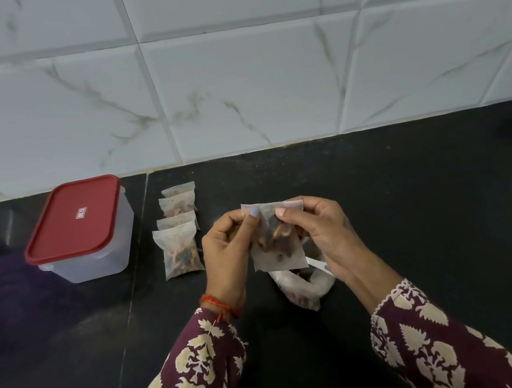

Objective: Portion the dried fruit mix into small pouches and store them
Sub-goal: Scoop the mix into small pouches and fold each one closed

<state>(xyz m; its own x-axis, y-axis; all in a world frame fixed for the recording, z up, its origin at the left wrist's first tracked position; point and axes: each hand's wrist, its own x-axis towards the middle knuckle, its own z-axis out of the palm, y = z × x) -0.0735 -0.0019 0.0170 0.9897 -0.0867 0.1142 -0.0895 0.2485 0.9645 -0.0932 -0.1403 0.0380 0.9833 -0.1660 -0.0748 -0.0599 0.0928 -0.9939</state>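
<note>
I hold a small translucent pouch (275, 241) with dried fruit mix inside, upright above the black counter. My left hand (228, 257) pinches its top left edge, and my right hand (326, 232) pinches the top right edge. Under the pouch lies the larger crumpled bag of fruit mix (302, 288), partly hidden by my hands. To the left, several filled pouches (179, 248) lie in an overlapping row on the counter. A clear plastic box with a red lid (77, 225) stands further left, its lid on.
The black stone counter (436, 196) runs to a white marble-tiled wall (244, 76) at the back. A seam in the counter runs down beside the box. My patterned sleeves fill the lower foreground.
</note>
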